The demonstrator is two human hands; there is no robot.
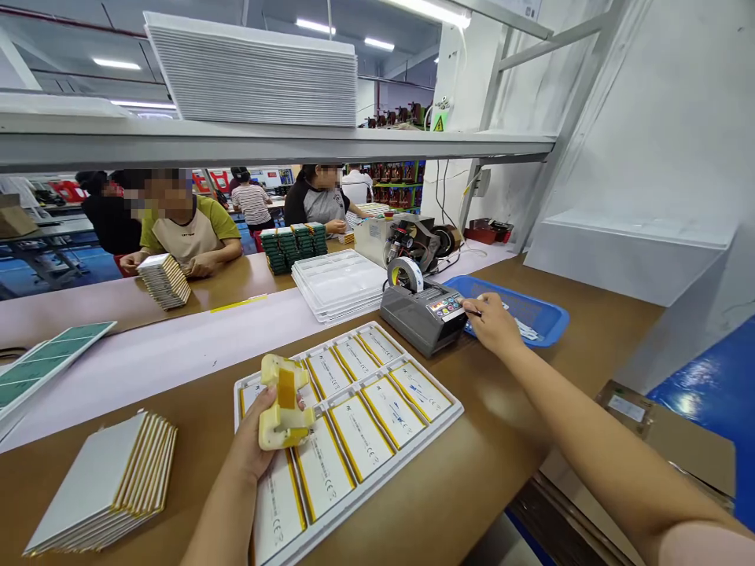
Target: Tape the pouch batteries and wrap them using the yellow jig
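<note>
Pale yellow plastic fixture (pixel 287 397), with an amber patch at its middle, sits left of the frame's center in the grip of the left hand (pixel 252 440), which wraps its left side. Its long axis runs nearly up and down the frame; its notched side and small metal parts face right. It overlaps the left part of a white tray (pixel 383 475) of pouch battery cells (pixel 361 439); whether it touches them I cannot tell. Right of center, the right hand (pixel 494 321) pinches a slim dark tool (pixel 473 312), pointing left toward a gray tape dispenser (pixel 406 318), beside a blue basket (pixel 559 324).
</note>
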